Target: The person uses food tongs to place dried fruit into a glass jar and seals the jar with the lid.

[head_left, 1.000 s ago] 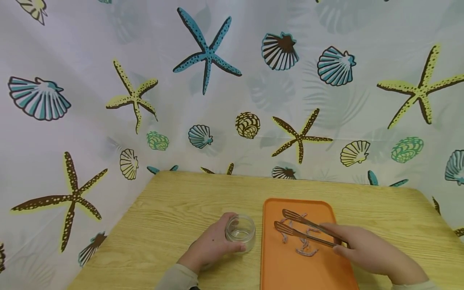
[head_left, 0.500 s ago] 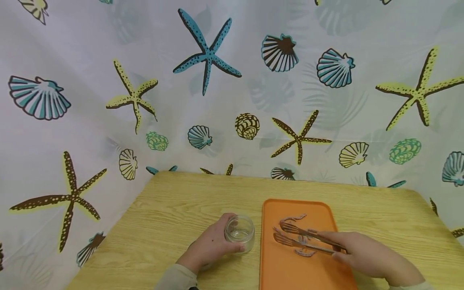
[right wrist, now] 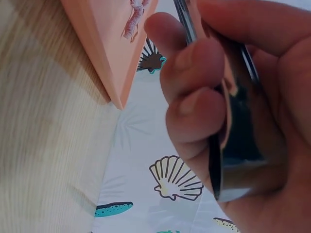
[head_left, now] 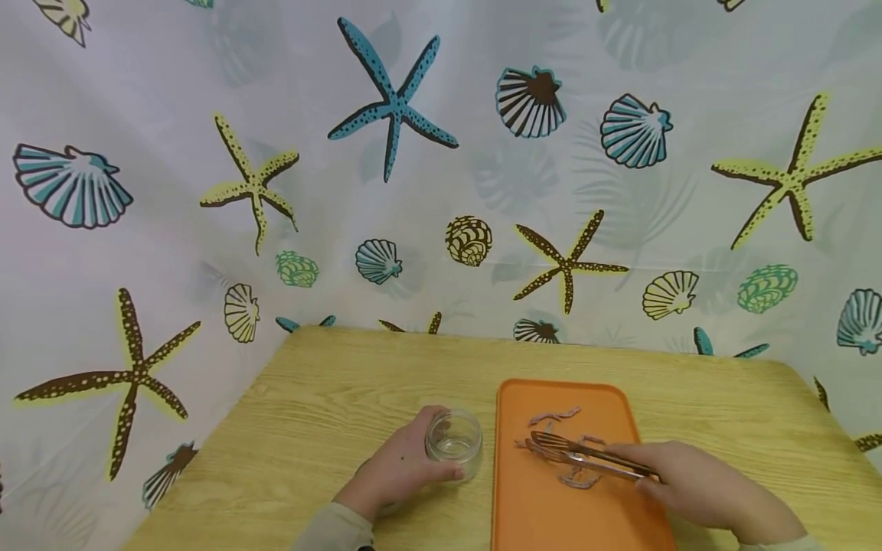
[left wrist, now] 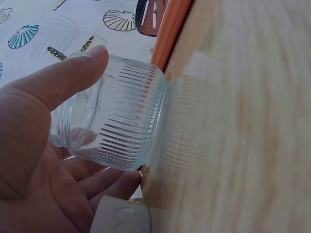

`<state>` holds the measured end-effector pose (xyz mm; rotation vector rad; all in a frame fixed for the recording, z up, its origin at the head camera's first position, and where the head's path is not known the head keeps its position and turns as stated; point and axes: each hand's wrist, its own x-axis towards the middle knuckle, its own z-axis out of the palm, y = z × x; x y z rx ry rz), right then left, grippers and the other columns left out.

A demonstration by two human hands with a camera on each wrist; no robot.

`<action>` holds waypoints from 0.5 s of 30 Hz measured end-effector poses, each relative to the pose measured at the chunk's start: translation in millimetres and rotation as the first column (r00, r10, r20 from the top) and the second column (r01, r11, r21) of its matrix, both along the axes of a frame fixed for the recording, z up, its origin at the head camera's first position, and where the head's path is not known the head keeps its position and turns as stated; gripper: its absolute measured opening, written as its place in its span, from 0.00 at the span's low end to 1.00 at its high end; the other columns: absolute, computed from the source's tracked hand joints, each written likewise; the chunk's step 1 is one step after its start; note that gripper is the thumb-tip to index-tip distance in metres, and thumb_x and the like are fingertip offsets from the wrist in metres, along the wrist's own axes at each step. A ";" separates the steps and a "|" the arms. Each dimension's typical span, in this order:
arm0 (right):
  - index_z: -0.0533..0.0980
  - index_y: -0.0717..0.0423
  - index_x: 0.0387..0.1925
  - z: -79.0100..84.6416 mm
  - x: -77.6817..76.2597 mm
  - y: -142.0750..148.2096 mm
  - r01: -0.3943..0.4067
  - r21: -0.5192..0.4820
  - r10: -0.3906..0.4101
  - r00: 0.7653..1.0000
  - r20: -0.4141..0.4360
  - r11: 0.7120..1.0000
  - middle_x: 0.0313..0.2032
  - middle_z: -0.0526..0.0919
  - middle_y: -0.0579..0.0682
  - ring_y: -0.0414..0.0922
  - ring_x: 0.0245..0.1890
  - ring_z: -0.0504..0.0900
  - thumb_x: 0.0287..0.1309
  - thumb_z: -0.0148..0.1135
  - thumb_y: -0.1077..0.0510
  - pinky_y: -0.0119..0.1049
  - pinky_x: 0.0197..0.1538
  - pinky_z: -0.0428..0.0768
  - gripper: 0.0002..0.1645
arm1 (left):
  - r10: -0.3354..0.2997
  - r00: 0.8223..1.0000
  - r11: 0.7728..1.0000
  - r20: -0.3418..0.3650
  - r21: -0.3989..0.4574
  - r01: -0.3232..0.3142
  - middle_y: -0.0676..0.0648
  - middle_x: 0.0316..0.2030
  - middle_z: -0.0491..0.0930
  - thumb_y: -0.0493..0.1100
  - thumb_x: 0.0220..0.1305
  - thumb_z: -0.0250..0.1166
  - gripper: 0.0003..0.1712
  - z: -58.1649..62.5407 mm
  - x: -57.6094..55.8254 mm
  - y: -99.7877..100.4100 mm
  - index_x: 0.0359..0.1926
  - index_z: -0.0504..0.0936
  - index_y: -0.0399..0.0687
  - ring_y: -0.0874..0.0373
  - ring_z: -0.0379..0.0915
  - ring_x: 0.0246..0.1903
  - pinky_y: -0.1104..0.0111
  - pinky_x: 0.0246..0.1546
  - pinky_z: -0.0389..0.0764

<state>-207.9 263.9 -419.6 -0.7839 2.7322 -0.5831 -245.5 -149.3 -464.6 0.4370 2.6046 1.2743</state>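
My left hand (head_left: pixel 403 467) grips a clear glass jar (head_left: pixel 463 451) that stands upright on the table, left of the orange tray (head_left: pixel 575 524). In the left wrist view, the thumb lies across the upper part of the ribbed jar (left wrist: pixel 129 111). My right hand (head_left: pixel 703 482) holds dark metal tongs (head_left: pixel 606 461) by their handle end. Their slotted tips are close together over the tray, among several thin pinkish-brown strips (head_left: pixel 579 483). One strip pokes out beyond the tips, partly hidden by them. The right wrist view has the fingers wrapped round the tongs' handle (right wrist: pixel 250 131).
The wood-grain table (head_left: pixel 331 398) reaches back to a white curtain (head_left: pixel 427 199) with starfish and shell prints, which also hangs at both sides. A small white rounded object (left wrist: pixel 121 216) sits beside the left fingers in the left wrist view.
The tongs' tips were apart; they have come down a little towards the tray and closed together among the strips. My left hand and the jar have stayed in place.
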 end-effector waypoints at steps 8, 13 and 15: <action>0.75 0.41 0.68 -0.6 -1.3 2.7 0.020 0.020 -0.020 0.999 -0.046 1.000 0.49 0.85 0.43 0.42 0.43 0.82 0.66 0.66 0.58 0.48 0.43 0.80 0.30 | -0.001 1.000 1.000 0.005 -0.003 0.001 0.46 0.65 0.74 0.62 0.50 0.79 0.54 1.6 -0.1 1.5 0.73 0.62 0.55 0.51 0.73 0.58 0.46 0.58 0.71; 0.75 0.40 0.68 -0.4 -0.3 1.9 -0.008 0.017 0.010 0.996 -0.092 1.000 0.48 0.85 0.43 0.42 0.43 0.82 0.65 0.67 0.58 0.47 0.42 0.80 0.30 | 0.004 1.000 1.000 0.013 -0.005 -0.004 0.46 0.64 0.74 0.61 0.51 0.79 0.53 0.7 -0.2 0.8 0.73 0.62 0.55 0.50 0.73 0.58 0.46 0.57 0.71; 0.74 0.38 0.68 -0.6 0.3 0.7 -0.014 0.015 0.015 0.994 -0.105 1.000 0.49 0.85 0.42 0.41 0.43 0.82 0.65 0.66 0.58 0.47 0.42 0.80 0.31 | 0.008 1.000 1.000 0.015 -0.011 -0.007 0.46 0.64 0.74 0.61 0.51 0.79 0.53 1.0 0.6 0.8 0.73 0.62 0.55 0.50 0.73 0.58 0.46 0.57 0.71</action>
